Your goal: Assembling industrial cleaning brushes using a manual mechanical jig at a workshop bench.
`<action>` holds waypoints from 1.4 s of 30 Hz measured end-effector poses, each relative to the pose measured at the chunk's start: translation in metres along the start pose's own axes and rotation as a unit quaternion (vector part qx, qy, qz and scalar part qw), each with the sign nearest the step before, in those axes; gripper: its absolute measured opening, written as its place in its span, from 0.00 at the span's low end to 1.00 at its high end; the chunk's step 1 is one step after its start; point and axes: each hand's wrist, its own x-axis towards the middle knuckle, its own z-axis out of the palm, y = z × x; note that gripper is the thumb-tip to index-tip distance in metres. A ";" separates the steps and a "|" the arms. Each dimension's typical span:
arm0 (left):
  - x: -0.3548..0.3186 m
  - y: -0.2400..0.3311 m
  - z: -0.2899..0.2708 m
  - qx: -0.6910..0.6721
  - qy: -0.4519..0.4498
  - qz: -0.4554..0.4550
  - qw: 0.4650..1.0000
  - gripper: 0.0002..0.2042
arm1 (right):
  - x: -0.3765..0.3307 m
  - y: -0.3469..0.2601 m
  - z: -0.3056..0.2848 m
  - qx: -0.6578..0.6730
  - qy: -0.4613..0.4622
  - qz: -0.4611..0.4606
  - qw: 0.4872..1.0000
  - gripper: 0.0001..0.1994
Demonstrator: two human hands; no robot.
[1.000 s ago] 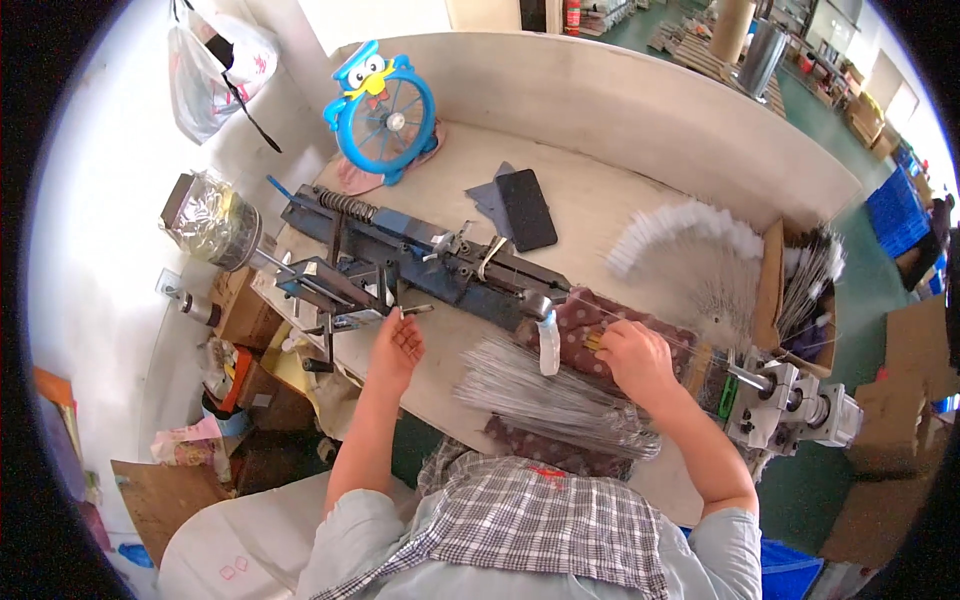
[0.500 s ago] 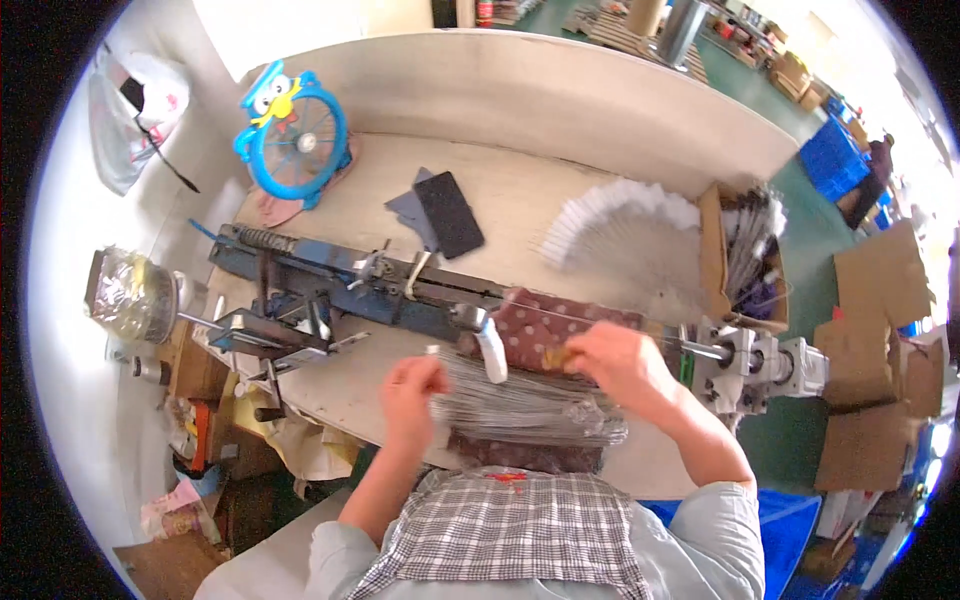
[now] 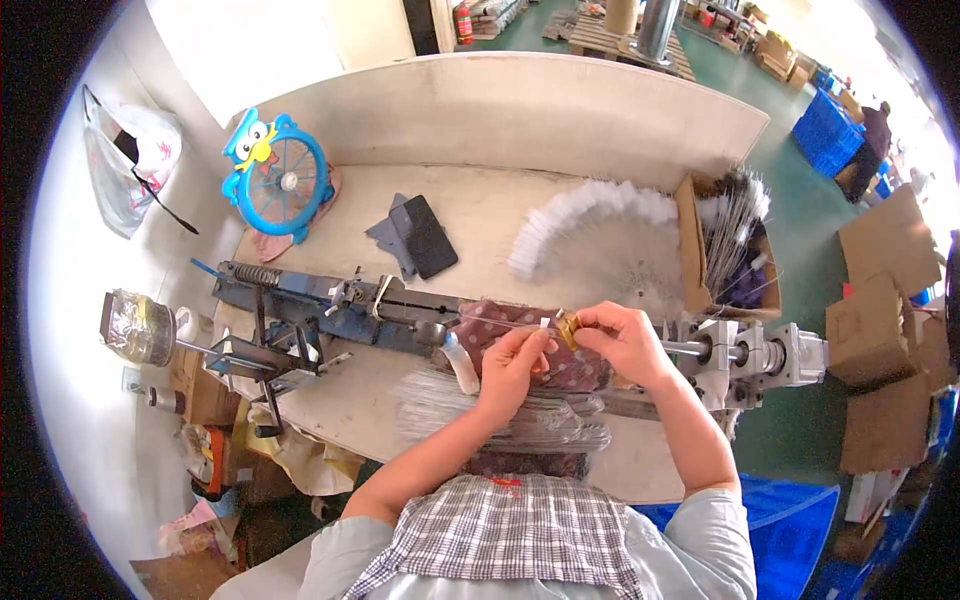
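Note:
My left hand (image 3: 516, 368) is closed in a pinch over the dotted maroon cloth (image 3: 478, 328). A small white piece (image 3: 544, 323) sticks up from its fingertips; its kind is too small to tell. Close by on the right, my right hand (image 3: 625, 342) grips a small brass-coloured metal piece (image 3: 568, 328) between thumb and fingers. A thin metal rod (image 3: 490, 319) runs from the blue bench machine (image 3: 310, 308) toward both hands. Below them lies a bundle of thin wires (image 3: 440, 410) in clear plastic, with a white bottle (image 3: 461, 365) against its far edge.
Wire-stemmed white brushes (image 3: 590, 215) fan out at the back right, beside a cardboard box (image 3: 690, 240) of more brushes. A phone (image 3: 424, 237) lies mid-table. A blue toy-shaped fan (image 3: 283, 180) stands at the back left. A metal shaft assembly (image 3: 740, 355) sits on the right.
My left hand has moved right and up with the small white piece, from beside the wire bundle to near my right hand. My right hand still holds the brass-coloured piece. The view has shifted slightly.

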 end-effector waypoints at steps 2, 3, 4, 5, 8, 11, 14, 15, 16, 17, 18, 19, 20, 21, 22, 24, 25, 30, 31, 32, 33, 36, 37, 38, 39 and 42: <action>0.001 0.003 0.000 -0.003 0.007 -0.005 1.000 0.08 | -0.002 -0.002 -0.003 -0.047 -0.010 -0.058 0.997 0.10; -0.001 0.008 -0.003 -0.002 0.033 -0.020 0.999 0.08 | -0.001 -0.003 -0.005 -0.096 -0.017 -0.115 0.989 0.10; -0.002 0.011 -0.007 -0.001 0.059 -0.034 0.998 0.08 | 0.001 -0.001 -0.004 -0.095 -0.018 -0.115 0.989 0.10; -0.003 0.013 -0.013 0.001 0.058 -0.032 0.998 0.08 | 0.002 0.000 -0.002 -0.138 0.002 -0.171 0.976 0.10; -0.008 0.023 -0.026 -0.052 0.141 -0.036 0.988 0.08 | 0.013 -0.012 0.012 -0.215 0.063 -0.255 0.940 0.07; -0.007 0.033 -0.024 -0.087 0.149 -0.075 0.982 0.08 | 0.035 -0.028 0.040 -0.297 0.121 -0.291 0.901 0.04; -0.006 0.031 -0.027 -0.116 0.124 -0.083 0.982 0.09 | 0.058 -0.017 0.068 -0.321 0.062 -0.253 0.911 0.07; -0.006 0.031 -0.029 -0.120 0.125 -0.082 0.981 0.09 | 0.058 -0.016 0.069 -0.324 0.059 -0.254 0.910 0.07; -0.006 0.032 -0.031 -0.123 0.114 -0.087 0.982 0.09 | 0.056 -0.016 0.068 -0.274 0.042 -0.246 0.929 0.07; -0.007 0.032 -0.032 -0.127 0.105 -0.092 0.982 0.10 | 0.053 -0.020 0.066 -0.224 0.023 -0.236 0.945 0.07; -0.008 0.032 -0.034 -0.133 0.105 -0.092 0.981 0.10 | 0.053 -0.022 0.061 -0.240 -0.006 -0.219 0.946 0.08; -0.009 0.033 -0.036 -0.107 0.096 -0.088 0.986 0.11 | 0.054 -0.023 0.062 -0.246 -0.009 -0.218 0.944 0.08; -0.008 0.032 -0.035 -0.081 0.082 -0.084 0.990 0.13 | 0.055 -0.023 0.061 -0.226 -0.035 -0.192 0.954 0.08; -0.008 0.033 -0.035 -0.088 0.077 -0.084 0.990 0.13 | 0.056 -0.023 0.059 -0.206 -0.059 -0.164 0.963 0.09; -0.011 0.036 -0.034 -0.074 0.085 -0.098 0.989 0.16 | 0.056 -0.023 0.061 -0.214 -0.056 -0.163 0.962 0.09; -0.009 0.042 -0.037 -0.050 0.070 -0.143 0.986 0.24 | 0.056 -0.024 0.065 -0.132 -0.070 -0.098 0.984 0.10; -0.006 0.040 -0.035 -0.053 0.065 -0.139 0.987 0.24 | 0.054 -0.026 0.063 -0.138 -0.066 -0.100 0.983 0.10; -0.006 0.029 -0.034 -0.230 0.100 -0.101 0.963 0.23 | 0.035 -0.037 0.079 -0.268 0.054 -0.215 0.938 0.12; -0.005 0.026 -0.035 -0.256 0.104 -0.088 0.957 0.22 | 0.032 -0.039 0.082 -0.305 0.078 -0.226 0.922 0.13; -0.008 0.033 -0.031 -0.263 0.083 -0.075 0.958 0.21 | 0.032 -0.037 0.086 -0.309 0.091 -0.244 0.915 0.14; -0.008 0.033 -0.029 -0.260 0.082 -0.076 0.959 0.21 | 0.032 -0.033 0.089 -0.308 0.093 -0.244 0.915 0.14; -0.006 0.032 -0.027 -0.272 0.116 -0.069 0.953 0.17 | 0.035 -0.025 0.093 -0.308 0.136 -0.257 0.906 0.15; -0.005 0.030 -0.027 -0.266 0.120 -0.074 0.954 0.14 | 0.034 -0.026 0.089 -0.308 0.155 -0.276 0.897 0.14; -0.004 0.028 -0.027 -0.260 0.124 -0.080 0.954 0.11 | 0.033 -0.026 0.086 -0.308 0.174 -0.294 0.888 0.14; -0.003 0.027 -0.027 -0.257 0.126 -0.079 0.955 0.11 | 0.033 -0.027 0.084 -0.305 0.174 -0.295 0.889 0.14; -0.003 0.025 -0.025 -0.249 0.124 -0.056 0.959 0.08 | 0.032 -0.027 0.080 -0.287 0.162 -0.322 0.887 0.13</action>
